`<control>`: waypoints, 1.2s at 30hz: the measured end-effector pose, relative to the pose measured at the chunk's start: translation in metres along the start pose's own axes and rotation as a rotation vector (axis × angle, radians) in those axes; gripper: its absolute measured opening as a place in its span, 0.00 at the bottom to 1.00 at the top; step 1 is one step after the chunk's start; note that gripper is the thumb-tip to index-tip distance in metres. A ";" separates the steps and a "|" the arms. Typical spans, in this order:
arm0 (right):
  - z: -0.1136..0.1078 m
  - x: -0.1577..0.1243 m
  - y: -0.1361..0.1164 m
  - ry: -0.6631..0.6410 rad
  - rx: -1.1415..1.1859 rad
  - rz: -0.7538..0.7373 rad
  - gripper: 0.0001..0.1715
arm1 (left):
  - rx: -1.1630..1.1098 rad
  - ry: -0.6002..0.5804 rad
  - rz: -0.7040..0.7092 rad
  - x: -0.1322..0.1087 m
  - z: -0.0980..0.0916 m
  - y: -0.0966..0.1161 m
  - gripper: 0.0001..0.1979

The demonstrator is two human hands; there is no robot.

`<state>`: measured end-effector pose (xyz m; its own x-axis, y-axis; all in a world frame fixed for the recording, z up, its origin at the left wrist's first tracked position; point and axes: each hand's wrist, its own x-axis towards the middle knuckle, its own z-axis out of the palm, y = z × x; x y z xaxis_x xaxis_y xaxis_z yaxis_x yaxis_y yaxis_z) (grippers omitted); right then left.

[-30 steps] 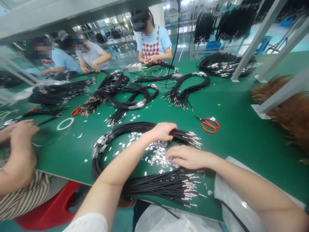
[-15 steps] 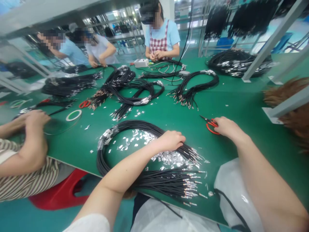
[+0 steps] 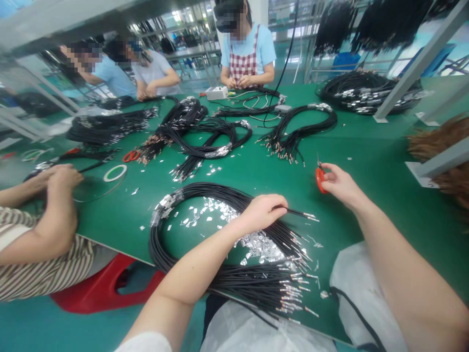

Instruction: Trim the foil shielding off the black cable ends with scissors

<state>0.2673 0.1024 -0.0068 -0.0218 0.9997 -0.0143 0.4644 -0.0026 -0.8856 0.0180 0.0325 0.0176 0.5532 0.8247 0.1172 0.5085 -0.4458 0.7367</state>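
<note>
My left hand point(image 3: 264, 211) is closed in a pinch on a black cable point(image 3: 301, 213) whose metal tip sticks out to the right, lifted a little from the big looped bundle of black cables point(image 3: 190, 193) in front of me. My right hand point(image 3: 339, 183) is closed on the orange-handled scissors point(image 3: 319, 177), held off the green table point(image 3: 366, 161) with the blades pointing up. A heap of shiny foil scraps point(image 3: 256, 243) lies inside the loop, below my left hand. The bundle's metal-tipped ends point(image 3: 293, 288) fan out near the table's front edge.
More black cable bundles point(image 3: 205, 132) lie across the table, with a second pair of orange scissors point(image 3: 129, 156) and a tape ring point(image 3: 115, 172) at the left. A person's hands point(image 3: 58, 178) work at the left; three other people sit at the far side. A metal post point(image 3: 414, 68) rises at the right.
My right hand went from the foil scraps to the scissors and has lifted them off the table. My left hand has pulled one cable out of the bundle.
</note>
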 end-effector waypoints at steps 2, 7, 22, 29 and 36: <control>0.010 -0.008 -0.012 0.021 0.264 -0.034 0.26 | -0.136 0.071 -0.042 0.002 -0.001 -0.002 0.05; 0.023 -0.037 -0.052 -0.127 0.533 -0.133 0.23 | -0.448 0.222 -0.190 0.004 -0.007 -0.003 0.03; 0.044 -0.071 -0.077 -0.027 0.707 -0.197 0.17 | -0.559 0.322 -0.157 0.006 0.012 0.029 0.08; 0.061 -0.064 -0.070 -0.184 0.798 -0.103 0.18 | -0.955 -0.047 -0.290 0.004 0.005 0.009 0.13; 0.068 -0.064 -0.069 -0.015 0.743 -0.143 0.16 | -0.941 0.311 -0.331 0.005 0.015 0.014 0.10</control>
<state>0.1767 0.0366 0.0241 -0.0510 0.9912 0.1222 -0.2629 0.1047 -0.9591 0.0378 0.0249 0.0190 0.2175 0.9690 -0.1173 -0.1895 0.1598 0.9688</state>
